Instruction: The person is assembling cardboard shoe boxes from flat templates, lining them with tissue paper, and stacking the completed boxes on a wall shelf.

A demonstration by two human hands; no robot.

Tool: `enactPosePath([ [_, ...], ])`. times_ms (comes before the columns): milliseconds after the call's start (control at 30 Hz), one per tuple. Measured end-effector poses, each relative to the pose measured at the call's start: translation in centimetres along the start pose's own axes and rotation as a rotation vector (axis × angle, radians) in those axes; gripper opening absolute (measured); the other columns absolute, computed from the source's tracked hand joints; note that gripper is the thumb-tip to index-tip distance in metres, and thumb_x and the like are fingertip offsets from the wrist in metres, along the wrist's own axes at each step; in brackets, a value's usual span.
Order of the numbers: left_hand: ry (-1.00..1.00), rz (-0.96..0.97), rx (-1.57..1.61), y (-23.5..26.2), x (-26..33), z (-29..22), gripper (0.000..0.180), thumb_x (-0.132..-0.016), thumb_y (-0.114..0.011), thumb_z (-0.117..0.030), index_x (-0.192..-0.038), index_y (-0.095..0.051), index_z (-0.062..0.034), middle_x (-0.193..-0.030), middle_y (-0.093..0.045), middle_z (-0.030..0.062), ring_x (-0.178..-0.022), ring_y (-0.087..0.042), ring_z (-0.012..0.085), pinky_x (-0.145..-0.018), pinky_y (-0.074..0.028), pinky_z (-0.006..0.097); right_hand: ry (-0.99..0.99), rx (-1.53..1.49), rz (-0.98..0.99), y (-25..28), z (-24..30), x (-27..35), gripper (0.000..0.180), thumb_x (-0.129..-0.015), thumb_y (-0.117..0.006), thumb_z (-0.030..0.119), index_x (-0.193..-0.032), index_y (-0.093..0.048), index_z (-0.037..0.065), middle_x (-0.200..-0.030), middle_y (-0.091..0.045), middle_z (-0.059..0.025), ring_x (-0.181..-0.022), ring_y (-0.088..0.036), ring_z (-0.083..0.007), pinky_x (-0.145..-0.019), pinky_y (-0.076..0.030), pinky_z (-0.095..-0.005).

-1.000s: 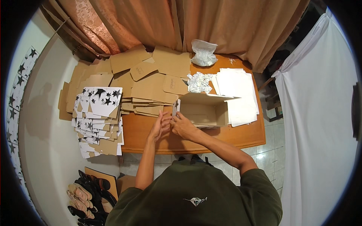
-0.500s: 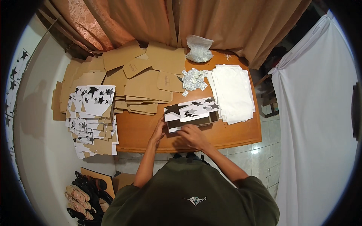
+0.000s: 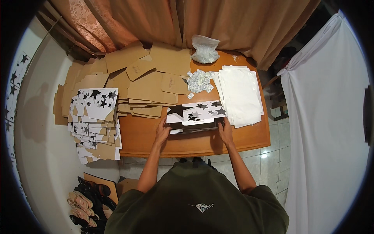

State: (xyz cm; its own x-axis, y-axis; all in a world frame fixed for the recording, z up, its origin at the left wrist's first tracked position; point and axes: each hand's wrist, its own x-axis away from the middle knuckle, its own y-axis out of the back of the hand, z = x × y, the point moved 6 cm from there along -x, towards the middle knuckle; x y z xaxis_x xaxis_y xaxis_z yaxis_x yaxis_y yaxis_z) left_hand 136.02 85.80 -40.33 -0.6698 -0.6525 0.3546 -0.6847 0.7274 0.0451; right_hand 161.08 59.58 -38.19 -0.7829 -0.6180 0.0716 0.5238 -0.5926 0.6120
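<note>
A white cardboard box [image 3: 196, 112] printed with black and grey stars stands on the wooden table in front of me. Its lid flap is tilted over a dark opening along the near side, so the inside barely shows. My left hand [image 3: 162, 133] grips the box's left end, and my right hand [image 3: 225, 133] grips the right end near the lid's corner. Some fingertips are hidden against the box. To the right of the box, close to its end, lies a stack of white paper sheets [image 3: 240, 95].
Beyond the box are a heap of small white packets [image 3: 200, 82] and a clear plastic bag [image 3: 205, 50] holding more. Flat brown cardboard pieces [image 3: 146, 86] and a pile of star-printed cardboard [image 3: 95, 121] cover the table's left. Shoes [image 3: 87, 204] sit at lower left.
My right hand has moved from the box's front middle to its right end. The lid flap has come lower over the opening, while my left hand stays at the left end.
</note>
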Motion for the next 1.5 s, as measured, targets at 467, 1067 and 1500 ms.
enactPosePath([
  [467,0.053,0.015,-0.235,1.4,0.3,0.9,0.058,-0.087,-0.058,-0.004,-0.145,-0.052,-0.0044,-0.135,-0.062,0.0172,-0.123,-0.059,0.0278,-0.104,-0.046,0.036,-0.079,-0.09,0.067,-0.3,1.2,3.2,0.06,-0.095,-0.061,0.009,-0.15,-0.038,0.003,-0.13,-0.06,-0.0261,-0.114,-0.063,-0.0352,-0.092,-0.051,-0.0445],
  [1067,-0.212,-0.019,-0.226,1.3,-8.7,-4.6,0.024,-0.097,-0.07,-0.019,-0.112,-0.071,0.0002,-0.096,-0.074,0.0085,-0.085,-0.068,0.0162,-0.078,-0.053,0.031,0.061,-0.255,-0.078,0.6,-0.6,-8.0,0.028,-0.099,-0.068,0.025,-0.113,-0.07,0.001,-0.097,-0.072,-0.0061,-0.084,-0.066,-0.0136,-0.076,-0.052,-0.0283],
  [1500,0.08,-0.133,-0.291,1.3,-13.3,-0.1,0.03,-0.094,-0.073,-0.028,-0.084,-0.07,-0.0002,-0.07,-0.057,-0.0027,-0.064,-0.049,0.0088,-0.058,-0.041,0.028,-0.316,-0.171,-0.1,-1.1,-2.3,-10.2,0.042,-0.088,-0.079,0.039,-0.083,-0.073,-0.002,-0.067,-0.063,-0.0021,-0.062,-0.055,-0.013,-0.059,-0.047,-0.0311],
])
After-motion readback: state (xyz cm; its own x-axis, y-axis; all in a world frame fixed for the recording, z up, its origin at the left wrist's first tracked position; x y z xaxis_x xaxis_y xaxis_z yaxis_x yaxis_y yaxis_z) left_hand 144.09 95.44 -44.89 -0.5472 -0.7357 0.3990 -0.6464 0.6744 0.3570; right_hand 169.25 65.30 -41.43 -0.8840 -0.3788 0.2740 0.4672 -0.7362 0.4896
